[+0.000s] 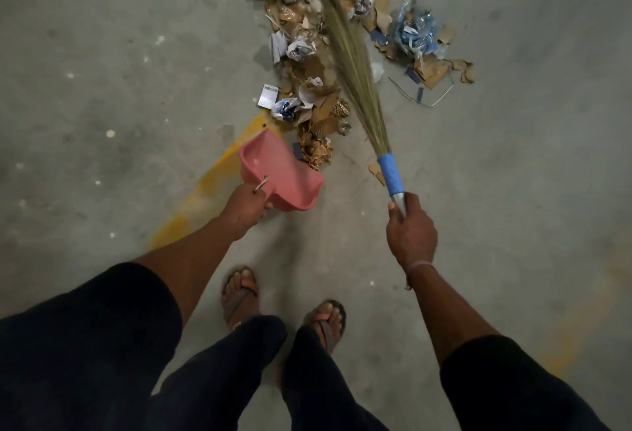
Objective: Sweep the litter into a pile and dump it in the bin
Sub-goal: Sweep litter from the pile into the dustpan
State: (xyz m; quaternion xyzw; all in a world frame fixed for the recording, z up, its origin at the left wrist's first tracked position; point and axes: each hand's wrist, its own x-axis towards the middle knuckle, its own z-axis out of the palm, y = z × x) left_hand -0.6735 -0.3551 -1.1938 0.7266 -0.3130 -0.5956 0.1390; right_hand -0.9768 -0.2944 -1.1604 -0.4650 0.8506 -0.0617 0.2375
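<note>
Gripping the silver end of the broom in the right hand, fingers curled tight round the shaft just below its blue wrap, bristles stretched up and away over the litter. Clutching the handle of the pink dustpan in the left hand, fingers closed round it, pan tipped with its mouth toward the near end of the litter, just beyond that hand. Strewn on the concrete floor ahead of both hands: torn cardboard, crumpled paper and a blue plastic wad out beyond the right hand, with two sandalled feet on the near side of the hands.
</note>
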